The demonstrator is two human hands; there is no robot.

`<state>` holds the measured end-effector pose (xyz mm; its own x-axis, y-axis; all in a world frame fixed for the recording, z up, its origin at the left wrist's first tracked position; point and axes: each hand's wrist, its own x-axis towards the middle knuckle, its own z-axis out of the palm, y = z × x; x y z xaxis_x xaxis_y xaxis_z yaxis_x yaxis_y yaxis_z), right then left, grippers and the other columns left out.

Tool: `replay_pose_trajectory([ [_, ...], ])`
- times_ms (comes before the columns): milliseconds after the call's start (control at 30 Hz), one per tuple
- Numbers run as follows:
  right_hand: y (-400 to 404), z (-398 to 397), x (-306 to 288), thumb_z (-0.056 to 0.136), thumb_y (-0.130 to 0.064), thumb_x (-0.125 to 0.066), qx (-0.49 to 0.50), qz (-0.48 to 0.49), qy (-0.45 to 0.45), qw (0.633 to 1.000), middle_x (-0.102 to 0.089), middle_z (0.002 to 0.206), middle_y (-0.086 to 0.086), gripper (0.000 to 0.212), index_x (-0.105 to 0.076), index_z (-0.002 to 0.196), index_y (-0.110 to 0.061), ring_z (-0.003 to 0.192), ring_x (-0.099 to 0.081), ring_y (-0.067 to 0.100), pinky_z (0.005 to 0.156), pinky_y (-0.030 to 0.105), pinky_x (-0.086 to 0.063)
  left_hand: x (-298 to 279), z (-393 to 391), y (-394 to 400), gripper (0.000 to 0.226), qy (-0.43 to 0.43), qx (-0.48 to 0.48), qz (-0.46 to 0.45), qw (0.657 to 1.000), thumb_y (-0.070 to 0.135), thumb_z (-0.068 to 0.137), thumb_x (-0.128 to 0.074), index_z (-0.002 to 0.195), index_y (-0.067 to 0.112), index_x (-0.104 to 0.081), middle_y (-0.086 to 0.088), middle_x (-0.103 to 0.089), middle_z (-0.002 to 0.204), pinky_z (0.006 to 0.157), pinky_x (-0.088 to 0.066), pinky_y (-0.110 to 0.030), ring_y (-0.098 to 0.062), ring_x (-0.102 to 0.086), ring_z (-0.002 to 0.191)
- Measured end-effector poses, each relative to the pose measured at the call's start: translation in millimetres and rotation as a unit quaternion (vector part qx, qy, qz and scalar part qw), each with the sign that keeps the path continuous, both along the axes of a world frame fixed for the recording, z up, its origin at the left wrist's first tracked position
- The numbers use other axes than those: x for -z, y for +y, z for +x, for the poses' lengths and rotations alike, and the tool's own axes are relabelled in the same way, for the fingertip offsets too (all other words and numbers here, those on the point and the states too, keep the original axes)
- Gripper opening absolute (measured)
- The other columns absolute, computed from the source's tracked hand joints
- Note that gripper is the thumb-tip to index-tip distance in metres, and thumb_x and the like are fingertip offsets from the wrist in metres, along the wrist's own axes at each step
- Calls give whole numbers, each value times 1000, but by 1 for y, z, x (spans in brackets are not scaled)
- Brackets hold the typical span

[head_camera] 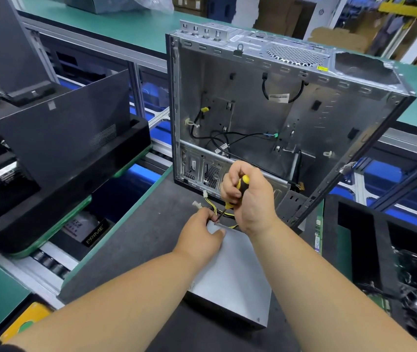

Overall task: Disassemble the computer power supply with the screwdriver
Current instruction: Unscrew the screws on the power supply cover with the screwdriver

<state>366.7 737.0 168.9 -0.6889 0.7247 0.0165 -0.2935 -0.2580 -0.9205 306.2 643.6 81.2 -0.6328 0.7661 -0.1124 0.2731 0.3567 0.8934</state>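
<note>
The power supply (pixel 233 270) is lying flat on the mat (pixel 136 250) at the near middle of the bench, with the opened computer case (pixel 278 110) standing just behind it and the supply's cables (pixel 215 212) trailing between the two. The left hand (pixel 199 235) is resting on the supply's far left corner, while the right hand (pixel 248 196), just right of it, is holding the screwdriver (pixel 235 194) tip-down at that corner. A foam tray (pixel 57 189) carrying a leaning panel (pixel 70 128) is sitting to the left, and another tray (pixel 385 237) is sitting to the right.

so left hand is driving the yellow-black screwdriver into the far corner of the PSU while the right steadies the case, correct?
Hands are swapped. In the head view the right hand grips the screwdriver at the power supply far corner, and the left hand steadies it.
</note>
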Motion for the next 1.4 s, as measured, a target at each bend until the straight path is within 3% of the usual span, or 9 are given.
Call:
replay_pose_trajectory([
  [167,8,-6,-7,74,-19,-38,-62,-1,-9,998,-21,43,-1,14,-31,63,-12,45,-12,12,42,21,-16,-2,0,-1,19,6,0,5,1000,17,84,-69,92,18,-51,2,-57,96,63,-34,-13,-10,-50,82],
  [333,8,-11,-7,89,-36,-40,-110,6,10,994,-30,48,0,30,-38,70,-12,48,-16,13,49,30,-11,-4,1,-2,21,-9,4,13,1000,17,85,-69,89,19,-48,3,-54,93,64,-36,-20,-13,-47,79],
  [633,1,4,5,92,-34,-55,6,30,-43,999,-64,77,-1,21,-60,90,-14,74,-63,18,71,28,-53,6,-24,-9,17,-131,85,32,987,22,87,-71,93,32,-58,8,-61,83,53,-41,-8,3,-56,64],
  [733,-6,4,6,104,-35,-42,39,10,-25,999,-57,73,0,32,-59,90,-12,71,-55,17,79,32,-44,15,-34,-9,21,-169,122,66,976,20,84,-76,87,34,-61,17,-61,73,55,-43,-10,4,-55,62],
  [833,-15,0,8,106,-38,-30,62,-16,12,998,-43,66,1,43,-55,85,-11,64,-39,16,72,30,-34,23,-40,-7,22,-195,145,84,966,22,79,-79,85,36,-62,23,-58,66,56,-44,-14,1,-54,62],
  [1000,-21,-7,10,99,-43,-36,65,0,17,998,-36,61,1,41,-55,84,-10,61,-30,17,61,28,-30,28,-45,-2,20,-226,165,87,956,28,72,-80,81,34,-63,14,-62,69,56,-45,-19,-5,-56,62],
  [1133,-13,0,8,96,-33,-44,79,20,-7,997,-47,68,1,21,-49,85,-16,64,-38,19,69,33,-29,29,-50,1,25,-202,167,66,963,27,72,-84,83,35,-63,21,-58,67,59,-44,-17,-1,-53,63],
  [1267,-16,4,8,98,-28,-43,65,47,-20,997,-60,84,1,29,-66,84,-19,84,-54,19,91,44,-38,27,-53,5,27,-213,172,50,961,22,71,-86,77,37,-63,15,-54,67,60,-46,-23,-3,-51,60],
  [1400,-28,0,9,94,-27,-46,54,9,1,999,-52,75,3,24,-66,89,-14,75,-47,20,79,33,-36,24,-54,7,27,-239,190,50,951,20,70,-84,72,36,-62,9,-58,63,58,-46,-28,-12,-54,58],
])
